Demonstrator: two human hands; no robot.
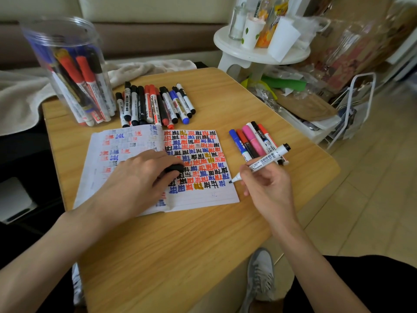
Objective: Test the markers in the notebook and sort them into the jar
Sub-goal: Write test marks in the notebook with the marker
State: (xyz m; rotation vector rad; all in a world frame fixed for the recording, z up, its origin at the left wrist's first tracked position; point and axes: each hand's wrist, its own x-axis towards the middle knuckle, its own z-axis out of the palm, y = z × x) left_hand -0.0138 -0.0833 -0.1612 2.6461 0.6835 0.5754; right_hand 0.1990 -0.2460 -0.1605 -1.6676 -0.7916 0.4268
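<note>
An open notebook (203, 195) lies on the wooden table (180, 245), its right page full of red, blue and black marks. My right hand (266, 184) grips an uncapped white marker (264, 160), tip at the page's right edge. My left hand (137, 177) rests on the notebook and holds a black cap (174, 168). A clear plastic jar (67, 71) with several markers stands at the back left. A row of markers (155, 105) lies behind the notebook. A smaller group of markers (252, 141) lies to its right.
A white round stool (259, 53) with cups and bottles stands beyond the table's far right corner. Clutter and a white wire rack (356, 105) fill the floor at the right. A pale towel (20, 96) lies at the back left. My shoe (259, 274) shows below the table.
</note>
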